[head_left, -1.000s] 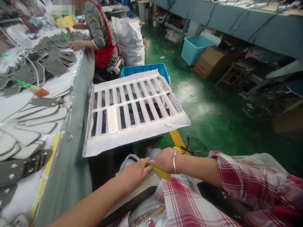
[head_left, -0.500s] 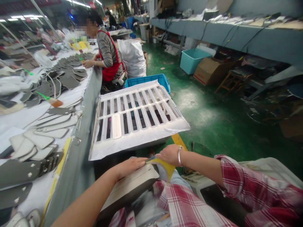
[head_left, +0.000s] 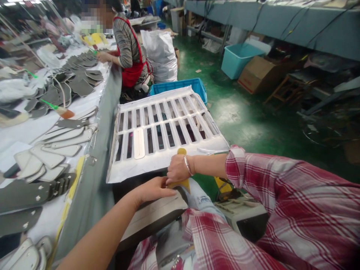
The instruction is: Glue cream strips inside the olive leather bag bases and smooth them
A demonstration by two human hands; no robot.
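My right hand (head_left: 178,168) is closed around a yellow tool (head_left: 184,184); a rounded yellow end stands above the fist and a flat yellow part shows below. Its exact kind is unclear. My left hand (head_left: 153,189) lies with fingers outstretched on a pale-topped, dark-sided block (head_left: 157,210) across my lap, its fingertips close to the right fist. Whatever lies under those fingers is hidden. Just beyond both hands stands a white slotted rack (head_left: 123,173), with one pale rounded strip (head_left: 139,143) lying on its slats.
Along the left runs a table edge (head_left: 92,161), with grey and white cut pieces (head_left: 67,138) and a glue brush (head_left: 64,111) on the table. A co-worker in a red apron (head_left: 132,75) sits ahead. A blue crate (head_left: 201,90) stands behind the rack; a yellow-marked floor lies right.
My right hand has moved left and slightly up with the yellow tool, which now stands more upright in the fist. The left hand stays on the block. The view has tilted downward.
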